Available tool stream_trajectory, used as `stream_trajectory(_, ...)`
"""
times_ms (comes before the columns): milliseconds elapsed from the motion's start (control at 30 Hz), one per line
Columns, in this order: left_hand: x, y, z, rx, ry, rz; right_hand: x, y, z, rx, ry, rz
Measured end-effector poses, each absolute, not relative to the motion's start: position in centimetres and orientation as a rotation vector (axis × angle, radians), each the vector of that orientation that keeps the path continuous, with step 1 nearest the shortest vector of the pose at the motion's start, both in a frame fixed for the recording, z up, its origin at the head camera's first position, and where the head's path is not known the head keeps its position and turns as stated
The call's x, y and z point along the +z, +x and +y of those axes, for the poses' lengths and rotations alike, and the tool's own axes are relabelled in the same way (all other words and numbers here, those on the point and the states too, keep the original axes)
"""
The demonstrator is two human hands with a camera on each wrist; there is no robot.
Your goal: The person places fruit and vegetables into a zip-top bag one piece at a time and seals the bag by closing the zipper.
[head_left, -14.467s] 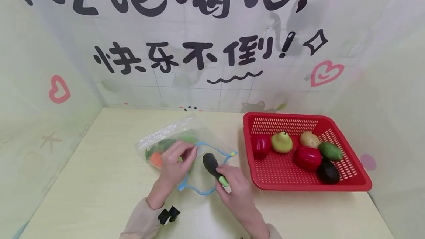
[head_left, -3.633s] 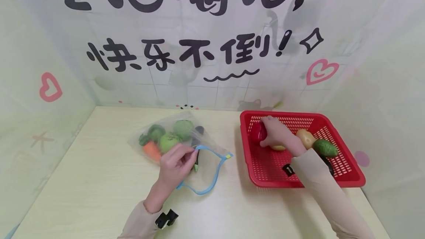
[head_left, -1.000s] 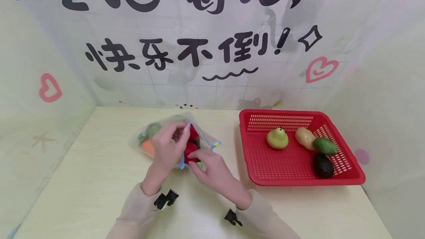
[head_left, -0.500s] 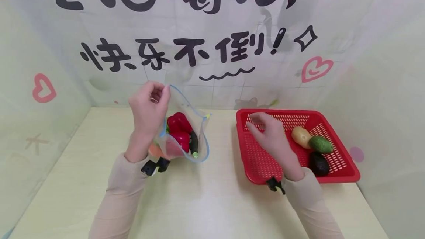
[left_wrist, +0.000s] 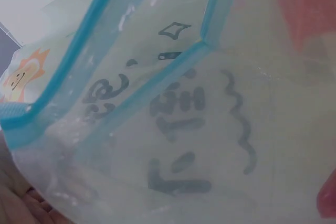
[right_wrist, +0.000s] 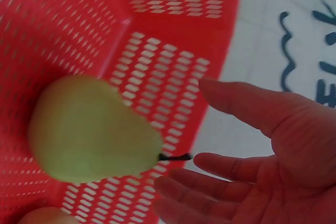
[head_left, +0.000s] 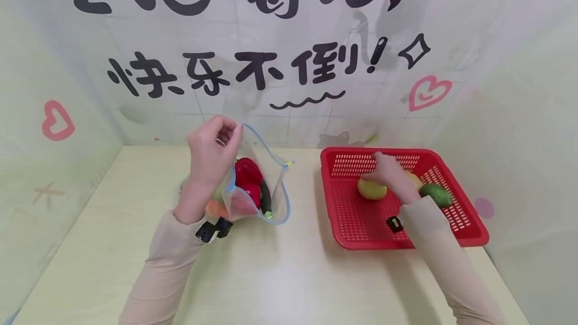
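My left hand pinches the blue-edged rim of a clear zip bag and holds its mouth up. Inside lie two red bell peppers and a small dark eggplant, with an orange carrot behind the film. In the left wrist view, blue zip strips cross the clear plastic. Over the red basket, my right hand is at a yellow-green pear. The right wrist view shows thumb and fingers spread around the dark stem end of the pear.
A cucumber and a pale potato-like vegetable share the basket with the pear. My right forearm crosses the basket's front rim and hides part of it. A printed wall sheet stands behind the table.
The eggplant and both red peppers have gone into the bag. My left hand has lifted the bag's rim. My right hand has left the bag and come to the pear in the basket.
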State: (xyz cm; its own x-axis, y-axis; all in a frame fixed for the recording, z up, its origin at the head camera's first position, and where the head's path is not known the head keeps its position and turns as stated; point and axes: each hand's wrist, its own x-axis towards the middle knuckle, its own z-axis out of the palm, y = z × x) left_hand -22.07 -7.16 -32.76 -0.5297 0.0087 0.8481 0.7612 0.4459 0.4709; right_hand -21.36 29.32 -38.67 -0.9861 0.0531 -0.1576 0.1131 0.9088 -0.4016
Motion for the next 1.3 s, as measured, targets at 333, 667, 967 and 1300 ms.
stream_trajectory(333, -32.9, -21.8, -7.1, -1.152, -0.674, -1.897, -40.1, -21.7, 31.2, -0.586, 0.088, 2.884)
stream_trajectory(667, -33.0, -21.9, -7.2, -1.158, -0.671, -1.899, -41.6, -21.9, 32.3, -0.650, 0.101, 2.872)
stream_trajectory(967, -33.1, -21.9, -7.4, -1.155, -0.668, -1.898, -43.4, -22.2, 32.6, -0.718, 0.148, 2.784)
stream_trajectory(1300, -33.0, -21.7, -7.5, -1.154, -0.677, -1.897, -44.4, -22.4, 32.6, -0.799, 0.166, 2.778)
